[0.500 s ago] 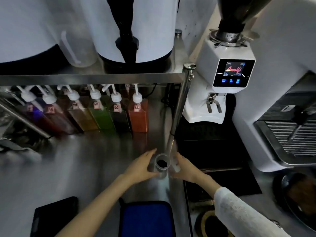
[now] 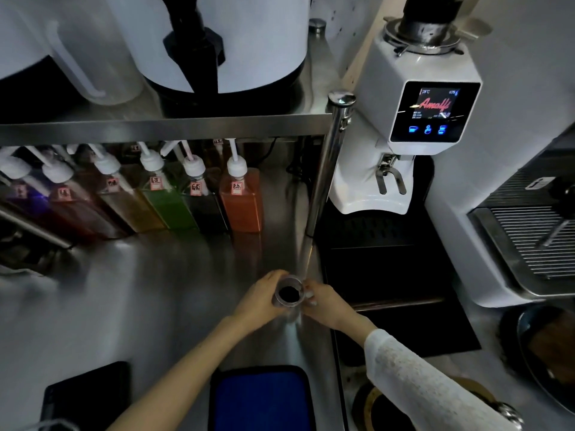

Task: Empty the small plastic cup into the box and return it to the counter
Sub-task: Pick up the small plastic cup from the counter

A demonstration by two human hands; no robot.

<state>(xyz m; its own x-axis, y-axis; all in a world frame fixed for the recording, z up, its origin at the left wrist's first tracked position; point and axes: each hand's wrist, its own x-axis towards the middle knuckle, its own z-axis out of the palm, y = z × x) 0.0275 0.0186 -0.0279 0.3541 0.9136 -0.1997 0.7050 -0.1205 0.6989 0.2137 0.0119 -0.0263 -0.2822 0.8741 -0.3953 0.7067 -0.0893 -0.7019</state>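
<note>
Clear plastic cup stands upright, mouth upward, left hand and right hand clasping it.

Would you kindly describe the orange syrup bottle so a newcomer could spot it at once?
Find the steel shelf carrying the white urn. Beneath it stands a row of pump bottles; the orange syrup bottle is the rightmost, nearest the shelf's post, and the only orange one.

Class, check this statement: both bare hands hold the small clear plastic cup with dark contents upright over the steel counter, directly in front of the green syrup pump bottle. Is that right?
One detail is wrong. The head view shows the left hand and right hand holding the small clear plastic cup upright over the steel counter, but near the upright steel shelf post, well right of the green syrup pump bottle.
</note>
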